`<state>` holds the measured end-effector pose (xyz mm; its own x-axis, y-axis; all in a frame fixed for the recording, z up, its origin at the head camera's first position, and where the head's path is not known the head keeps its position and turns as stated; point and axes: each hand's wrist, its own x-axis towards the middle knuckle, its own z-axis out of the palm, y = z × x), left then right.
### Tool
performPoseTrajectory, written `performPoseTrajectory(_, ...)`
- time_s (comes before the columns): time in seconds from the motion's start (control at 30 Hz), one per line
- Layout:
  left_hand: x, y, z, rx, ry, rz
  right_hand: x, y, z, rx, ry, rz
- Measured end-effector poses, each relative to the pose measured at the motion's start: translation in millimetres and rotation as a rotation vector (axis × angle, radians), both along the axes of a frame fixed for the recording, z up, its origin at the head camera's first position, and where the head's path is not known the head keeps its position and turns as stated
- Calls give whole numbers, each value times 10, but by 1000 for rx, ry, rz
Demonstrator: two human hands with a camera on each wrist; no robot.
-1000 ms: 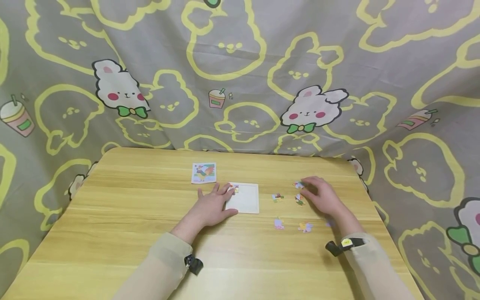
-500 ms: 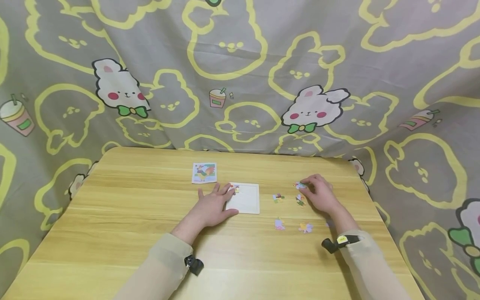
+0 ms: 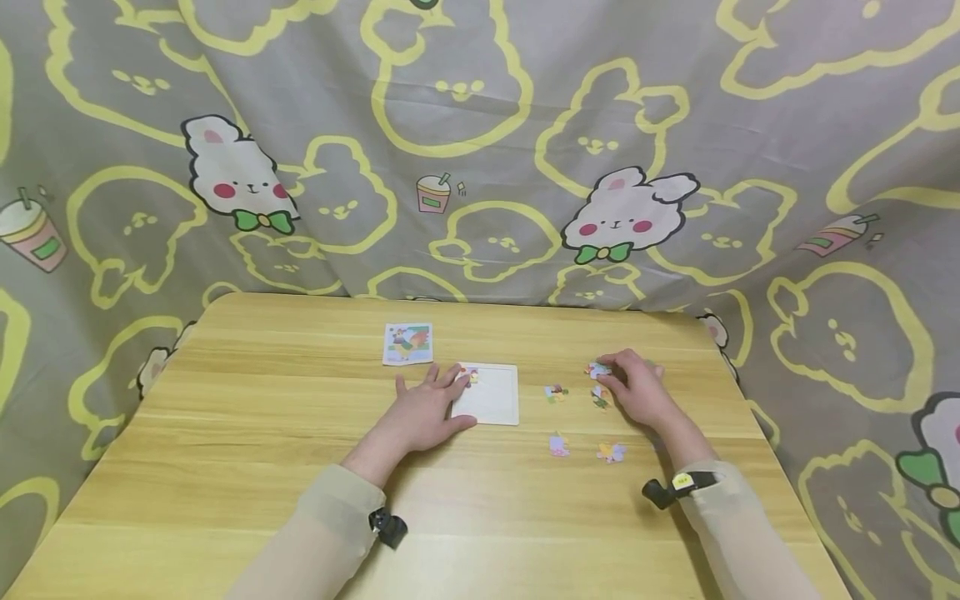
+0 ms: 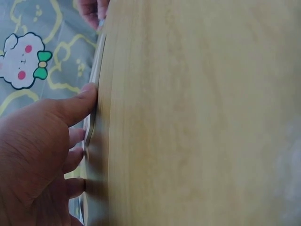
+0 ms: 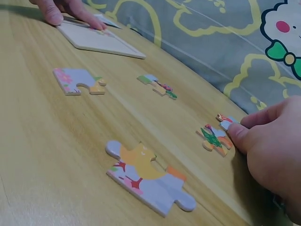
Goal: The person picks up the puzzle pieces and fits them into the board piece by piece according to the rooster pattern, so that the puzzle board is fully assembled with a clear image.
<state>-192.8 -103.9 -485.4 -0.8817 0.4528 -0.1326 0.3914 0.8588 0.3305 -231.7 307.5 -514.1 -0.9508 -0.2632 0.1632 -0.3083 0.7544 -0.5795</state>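
My left hand (image 3: 427,412) rests with spread fingers on the left side of a white puzzle tray (image 3: 495,400), its thumb at the front edge. One small colourful puzzle piece (image 3: 473,377) lies in the tray's far left corner, partly behind the fingertips. At the right, my right hand (image 3: 637,387) pinches a puzzle piece (image 5: 227,121) between thumb and forefinger, low over the table. Close to those fingertips lies a piece with a green patch (image 5: 215,140). In the left wrist view the left thumb (image 4: 80,106) touches the tray's edge.
Between tray and right hand lie a green-and-brown piece (image 3: 557,392), a lilac piece (image 3: 558,445) and a yellow-and-lilac piece (image 3: 611,452). A square picture card (image 3: 408,344) lies behind the left hand. A patterned curtain (image 3: 480,167) hangs along the table's far edge.
My right hand has shifted slightly left, its thumb and forefinger closing on the far piece. A piece near the right wrist is now hidden. The left hand has stayed put.
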Motion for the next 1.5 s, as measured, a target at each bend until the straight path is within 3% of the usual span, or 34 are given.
performPoseTrajectory(0.43, -12, 9, -8, 6, 0, -3, 2, 22, 76, 60, -80, 72)
performPoseTrajectory(0.7, -14, 13, -14, 1, 1, -7, 14, -8, 114, 14, -110, 19)
performPoseTrajectory(1.07, -3, 12, 1, -1, -5, 0, 41, -43, 77, 29, 0, 16)
performPoseTrajectory(1.27, -4, 11, 1, 3, -7, 1, 72, -47, 51, 90, 66, 41)
performPoseTrajectory(1.5, 1, 7, -5, -2, -5, -1, 71, -48, 46, 185, 26, 110)
